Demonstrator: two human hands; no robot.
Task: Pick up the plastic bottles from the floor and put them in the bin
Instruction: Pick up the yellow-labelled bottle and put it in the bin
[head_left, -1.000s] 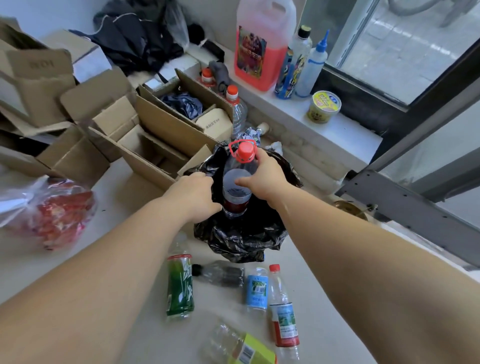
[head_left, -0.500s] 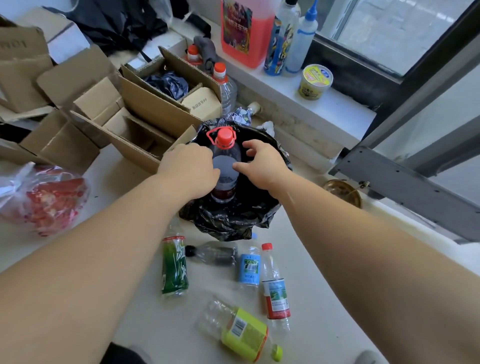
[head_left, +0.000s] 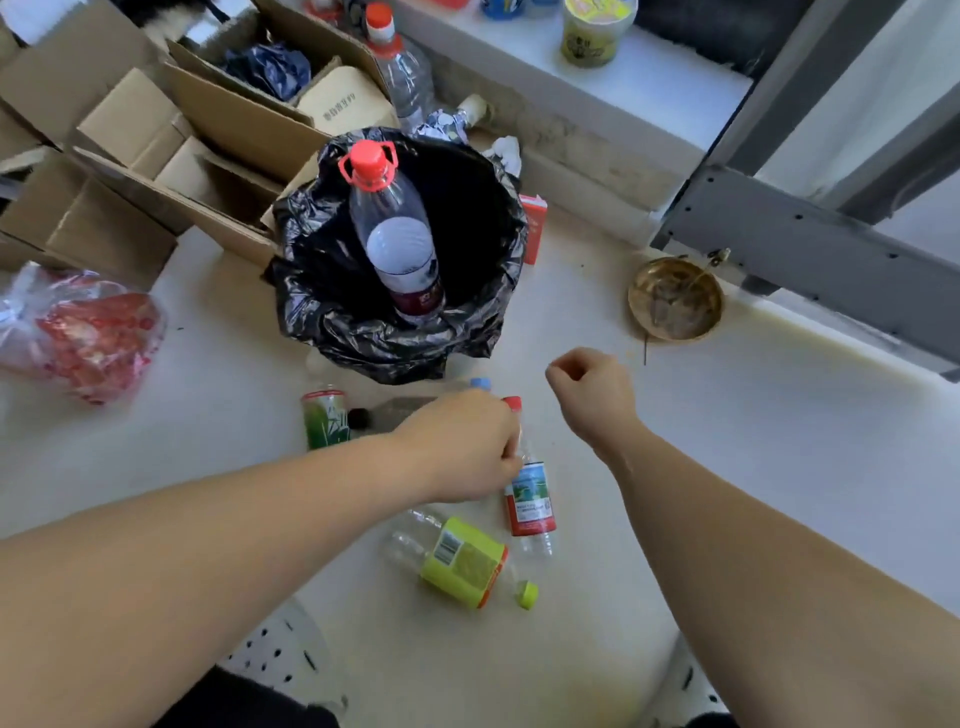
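A black-lined bin (head_left: 311, 291) stands on the pale floor with a large clear red-capped bottle (head_left: 400, 244) upright inside it. In front of it lie a green bottle (head_left: 324, 418), a dark-capped clear bottle (head_left: 395, 410), a blue-capped bottle (head_left: 480, 383), a red-labelled bottle (head_left: 530, 499) and a yellow-labelled bottle (head_left: 462, 561). My left hand (head_left: 462, 441) is curled low over the blue-capped bottle, hiding its body, and its fingers lie beside the red-labelled bottle's neck. My right hand (head_left: 592, 395) hovers to the right, loosely closed on nothing.
Open cardboard boxes (head_left: 156, 130) crowd the bin's left and back. A red plastic bag (head_left: 88, 332) lies at far left and a brass bowl (head_left: 675, 299) at right. A small red carton (head_left: 535, 223) and a clear bottle (head_left: 405, 73) sit behind the bin, under the white sill (head_left: 649, 88).
Both hands let go of the large bottle, which now stands in the bin. They dropped toward the floor; the left came down over the blue-capped bottle.
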